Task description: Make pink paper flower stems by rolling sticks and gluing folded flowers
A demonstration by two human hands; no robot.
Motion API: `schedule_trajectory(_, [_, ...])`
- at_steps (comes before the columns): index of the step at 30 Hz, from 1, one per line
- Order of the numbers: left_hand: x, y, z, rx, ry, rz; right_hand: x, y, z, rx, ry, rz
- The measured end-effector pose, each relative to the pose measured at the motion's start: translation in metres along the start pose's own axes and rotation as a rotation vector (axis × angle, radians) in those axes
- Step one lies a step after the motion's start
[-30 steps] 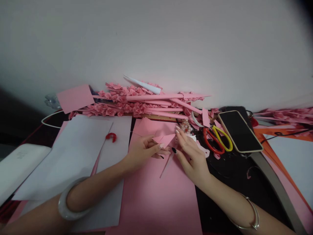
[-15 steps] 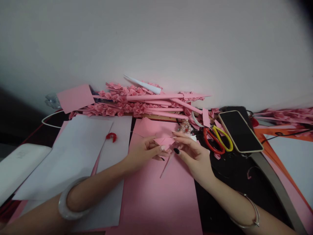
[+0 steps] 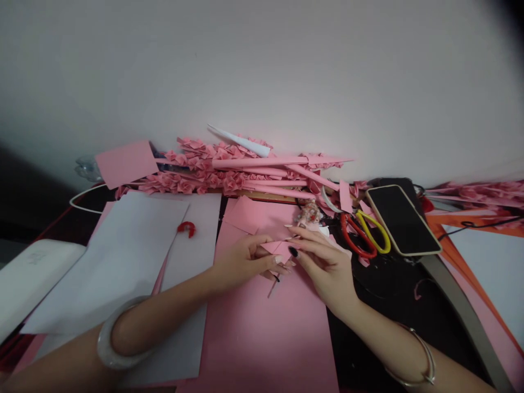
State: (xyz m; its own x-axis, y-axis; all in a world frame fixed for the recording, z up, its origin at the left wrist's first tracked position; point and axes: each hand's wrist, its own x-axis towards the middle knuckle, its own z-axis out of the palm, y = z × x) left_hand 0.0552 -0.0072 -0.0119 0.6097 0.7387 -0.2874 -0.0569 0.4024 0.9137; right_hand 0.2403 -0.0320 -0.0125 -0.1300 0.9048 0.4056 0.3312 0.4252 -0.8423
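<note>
Between my two hands is a small folded piece of pink paper [image 3: 275, 247], with crease lines showing on its face. The fingers and thumb of my left hand [image 3: 254, 259] are closed on its left side. My right hand [image 3: 321, 256] pinches its right side between thumb and fingertips, the dark thumbnail lying against the edge. Below the hands is a large pink sheet [image 3: 270, 327], lying flat. A thin stick-like thing [image 3: 273, 287] rests on that sheet, partly hidden by my fingers.
Scissors with a red and a yellow handle [image 3: 373, 232] lie right of my hands, beside a phone [image 3: 403, 218]. Pink paper flowers [image 3: 196, 180] and rolled paper tubes [image 3: 262, 162] line the wall. White sheets [image 3: 110, 262] and a red curved piece [image 3: 186, 228] are at left.
Both hands have shifted slightly down and to the right with the folded paper, which now looks flatter and lower. The things on the table have stayed where they were.
</note>
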Motion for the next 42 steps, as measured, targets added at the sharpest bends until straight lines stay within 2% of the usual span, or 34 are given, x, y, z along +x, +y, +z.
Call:
schedule_trajectory(9, [-0.002,0.001,0.000,0.017,-0.015,-0.015,0.000,-0.003,-0.003,-0.287,0.027,-0.285])
schedule_trajectory(15, [-0.002,-0.001,-0.002,0.021,0.014,0.056,0.006,-0.001,-0.009,-0.421,-0.088,-0.464])
schedule_trajectory(19, [-0.001,-0.001,-0.003,0.017,0.025,0.053,0.008,0.004,-0.011,-0.451,-0.170,-0.493])
schedule_trajectory(26, [-0.002,0.003,-0.002,-0.002,0.049,0.017,0.008,0.005,-0.010,-0.467,-0.224,-0.511])
schedule_trajectory(31, [-0.002,0.004,-0.002,-0.025,0.027,-0.003,0.007,0.003,-0.010,-0.424,-0.214,-0.483])
schedule_trajectory(38, [-0.001,0.003,-0.004,-0.017,-0.032,0.011,0.007,0.004,-0.012,-0.435,-0.181,-0.520])
schedule_trajectory(42, [0.000,0.003,-0.005,-0.051,-0.035,0.016,0.008,0.003,-0.012,-0.461,-0.213,-0.530])
